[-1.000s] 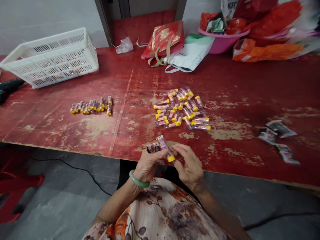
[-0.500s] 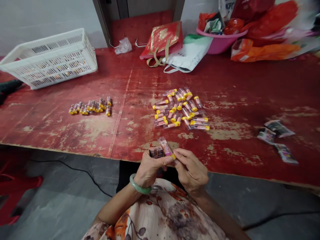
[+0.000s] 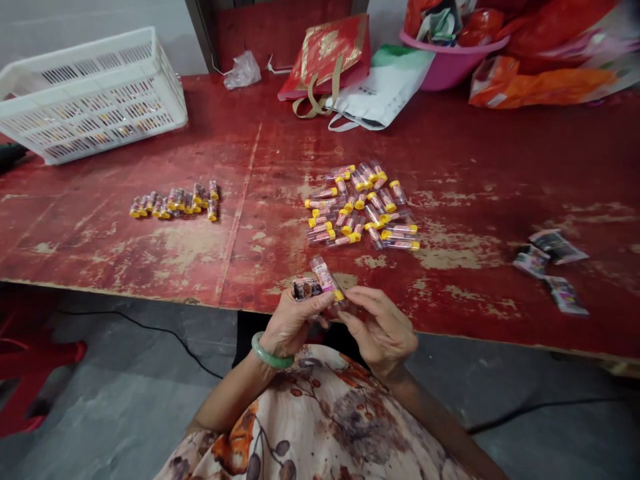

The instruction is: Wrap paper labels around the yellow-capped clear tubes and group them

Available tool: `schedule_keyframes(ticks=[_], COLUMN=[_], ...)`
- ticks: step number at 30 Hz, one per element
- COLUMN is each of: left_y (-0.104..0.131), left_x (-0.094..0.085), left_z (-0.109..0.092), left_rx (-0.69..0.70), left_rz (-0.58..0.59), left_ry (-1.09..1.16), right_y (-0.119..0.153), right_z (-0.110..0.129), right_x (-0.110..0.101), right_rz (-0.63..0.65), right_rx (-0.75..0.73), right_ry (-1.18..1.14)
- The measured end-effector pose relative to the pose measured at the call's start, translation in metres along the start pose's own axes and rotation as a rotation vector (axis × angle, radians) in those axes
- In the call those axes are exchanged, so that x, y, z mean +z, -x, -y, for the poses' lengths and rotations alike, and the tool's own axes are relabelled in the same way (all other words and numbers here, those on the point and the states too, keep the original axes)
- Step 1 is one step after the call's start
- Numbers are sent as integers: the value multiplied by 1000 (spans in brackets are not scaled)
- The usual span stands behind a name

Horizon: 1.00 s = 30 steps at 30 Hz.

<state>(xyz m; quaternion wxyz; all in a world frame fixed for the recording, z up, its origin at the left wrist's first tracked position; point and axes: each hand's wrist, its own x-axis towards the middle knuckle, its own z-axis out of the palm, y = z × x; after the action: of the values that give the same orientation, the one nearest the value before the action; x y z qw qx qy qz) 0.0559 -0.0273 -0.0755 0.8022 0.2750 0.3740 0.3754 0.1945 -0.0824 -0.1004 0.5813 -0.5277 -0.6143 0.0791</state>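
My left hand (image 3: 295,319), with a green bangle at its wrist, is closed around a clear plastic tube (image 3: 325,275) with a yellow cap and a pink printed label inside or on it. A dark printed packet (image 3: 306,289) is held in the same hand, left of the tube. My right hand (image 3: 383,328) has its thumb and fingers bent in at the capped lower end of the tube; its fingertips are partly hidden. Beyond my hands lies a loose pile of similar yellow-capped tubes (image 3: 373,213) on the red table (image 3: 460,293).
A smaller group of filled tubes (image 3: 175,200) lies to the left. The white crate (image 3: 100,100) stands behind it. Several flat packets (image 3: 557,247) are at right. Along the back are a red gift bag (image 3: 327,57), a white bag (image 3: 383,93) and a pink basin (image 3: 450,63).
The view has tilted slightly down, so the table's contents sit higher in it. The tube and packet stay in my left hand, and my right fingers have shifted slightly around the cap end.
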Motion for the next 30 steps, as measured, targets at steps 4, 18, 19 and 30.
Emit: schedule_keyframes(ticks=[4,18,19,30], left_y=[1,-1,-1,-5], left_x=[1,-2,-2,0], left_z=[-3,-4,-4,-4], left_rx=[13,-86,-88,-96], left_rz=[12,226,230,243], left_ry=[-58,-144,-140,-117], right_y=[-9,-58,-57,-51], right_z=[-3,-3,-3,-5], right_x=[-7,1,1,6], right_rz=[26,290,283,223], right_rx=[172,554,564,622], right_ry=[-158,-641,-651,-712])
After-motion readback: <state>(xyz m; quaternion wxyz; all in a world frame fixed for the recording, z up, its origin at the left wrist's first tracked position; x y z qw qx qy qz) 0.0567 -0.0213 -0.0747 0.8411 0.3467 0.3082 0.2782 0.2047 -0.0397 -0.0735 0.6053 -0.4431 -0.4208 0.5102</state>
